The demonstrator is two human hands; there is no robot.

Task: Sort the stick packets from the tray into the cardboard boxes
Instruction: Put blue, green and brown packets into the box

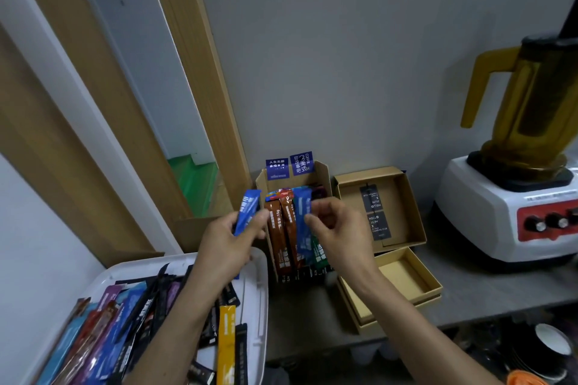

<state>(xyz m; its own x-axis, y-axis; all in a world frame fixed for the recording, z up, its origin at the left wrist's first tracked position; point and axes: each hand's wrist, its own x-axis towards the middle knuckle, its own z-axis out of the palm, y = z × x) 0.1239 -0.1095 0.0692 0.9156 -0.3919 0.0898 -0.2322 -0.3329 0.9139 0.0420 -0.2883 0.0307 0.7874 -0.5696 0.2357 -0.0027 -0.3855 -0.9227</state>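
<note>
My left hand [233, 244] grips a blue stick packet [247, 211] just left of an open cardboard box [323, 180]. That box holds upright brown, blue and green packets [283, 234]. My right hand [336, 231] pinches the top of a blue packet [302, 212] standing in the box. A white tray [255, 300] at the lower left holds several mixed packets, among them a yellow one [225, 344]. To the right lie a shallow box [409, 212] with two black packets [375, 214] and another shallow box [422, 281] with nothing in it.
A white blender with a yellow jug [513, 166] stands at the right on the grey counter [469, 294]. A wooden door frame [200, 87] rises at the left. A wall runs behind the boxes. Below the counter edge a cup [552, 342] shows.
</note>
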